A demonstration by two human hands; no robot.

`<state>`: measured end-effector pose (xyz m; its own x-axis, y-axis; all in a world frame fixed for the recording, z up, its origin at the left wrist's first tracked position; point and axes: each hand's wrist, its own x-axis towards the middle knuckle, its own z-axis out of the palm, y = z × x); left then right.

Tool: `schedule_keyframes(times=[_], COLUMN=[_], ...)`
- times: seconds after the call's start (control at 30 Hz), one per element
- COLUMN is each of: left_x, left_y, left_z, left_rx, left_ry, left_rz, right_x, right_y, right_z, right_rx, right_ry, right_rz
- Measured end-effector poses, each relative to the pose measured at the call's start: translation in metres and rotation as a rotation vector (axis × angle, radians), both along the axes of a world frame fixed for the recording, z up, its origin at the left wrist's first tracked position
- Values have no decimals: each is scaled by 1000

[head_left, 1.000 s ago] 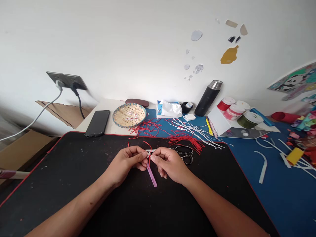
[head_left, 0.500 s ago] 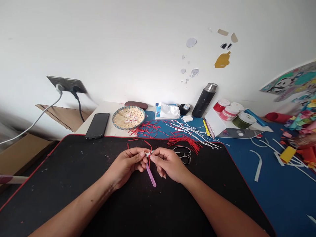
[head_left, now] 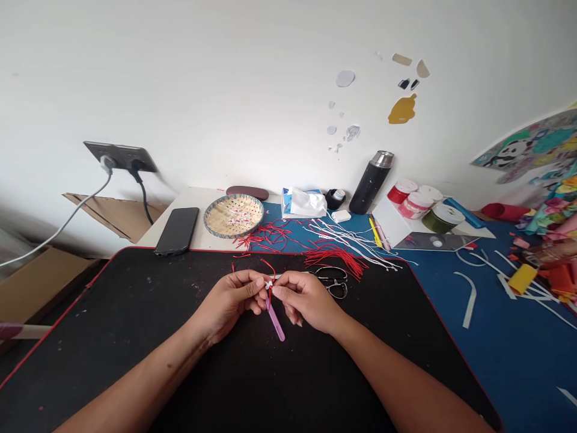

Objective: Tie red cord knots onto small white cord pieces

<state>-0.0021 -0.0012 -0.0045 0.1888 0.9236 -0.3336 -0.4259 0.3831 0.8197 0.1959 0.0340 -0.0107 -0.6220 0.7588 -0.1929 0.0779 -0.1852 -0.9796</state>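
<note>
At the middle of the black mat (head_left: 135,313), the left hand (head_left: 229,297) and the right hand (head_left: 306,297) meet fingertip to fingertip. Each pinches a tiny white piece (head_left: 269,284) between thumb and forefinger, one from the left and one from the right, with the other fingers curled under. A thin red strip (head_left: 270,266) arcs up from the pinch on its far side. A purple stick (head_left: 276,319) slants from the pinch toward the near right, low over the mat (which hand grips it cannot be told, since the fingers hide its upper end).

Scissors (head_left: 333,281) lie on the mat just beyond the right hand's knuckles. Loose red strips (head_left: 336,255) fan across the mat's far edge. A woven basket (head_left: 233,215) and a phone (head_left: 177,230) sit farther off to the left.

Risks, as judged from this view:
- The white piece is very small and held only by fingertip pressure. Any easing of either pinch could let it spring open or drop onto the mat.
- The red strip is narrow, so a sideways tug from opposed hands could crease or snap it.
- The stick could lever the piece out of the fingers if it tilts.
- A right-hand sweep to the far right could knock the scissors into the loose red strips.
</note>
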Motion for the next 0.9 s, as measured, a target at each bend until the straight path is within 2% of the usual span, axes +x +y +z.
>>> schedule_keyframes(times=[0.3, 0.9], left_x=[-2, -8], left_y=[1, 4], left_z=[-1, -4], left_rx=[37, 77], left_ry=[23, 24], left_rz=[7, -63], right_x=[-1, -1], right_y=[-1, 1], right_z=[0, -3], right_rx=[-8, -5], right_ry=[15, 21], right_rz=[-18, -5])
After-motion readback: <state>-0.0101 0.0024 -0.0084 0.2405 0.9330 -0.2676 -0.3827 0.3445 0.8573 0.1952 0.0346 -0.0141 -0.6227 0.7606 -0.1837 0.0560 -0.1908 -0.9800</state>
